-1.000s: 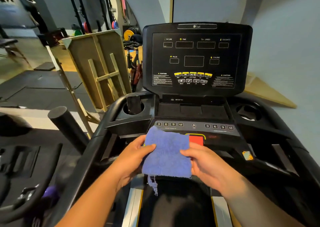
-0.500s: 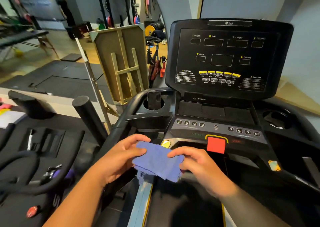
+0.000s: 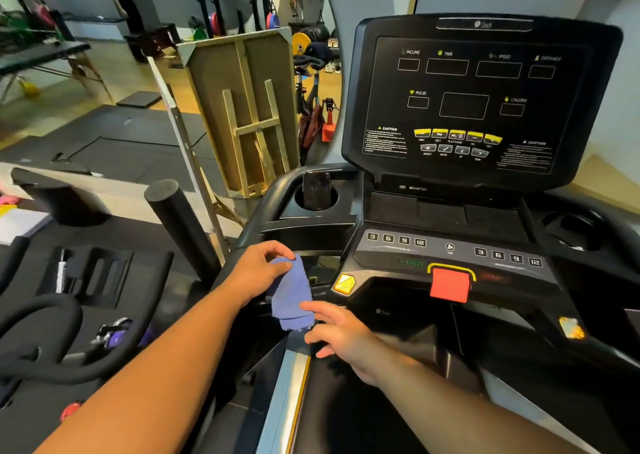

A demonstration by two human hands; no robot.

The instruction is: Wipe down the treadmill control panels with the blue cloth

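My left hand [image 3: 258, 270] pinches the top of a blue cloth [image 3: 291, 294], which hangs folded over the treadmill's left handrail area. Just below it, my right hand [image 3: 337, 329] has loosely spread fingers, with one fingertip at the cloth's lower edge. Ahead stands the black upper control panel [image 3: 474, 103] with dark displays and yellow buttons. The lower control panel [image 3: 453, 251] lies under it, with number keys, a START label and a red stop key [image 3: 449, 284].
A phone [image 3: 316, 190] stands in the left cup holder; a second cup holder [image 3: 573, 228] is at the right. Another black machine [image 3: 83, 280] sits close on the left. A wooden frame [image 3: 242, 107] leans behind the rail. The treadmill belt [image 3: 363, 412] runs below my arms.
The view has swung left. The cloth went from spread between both hands to folded and hanging from my left hand, moving left toward the handrail. My right hand has let go of it.
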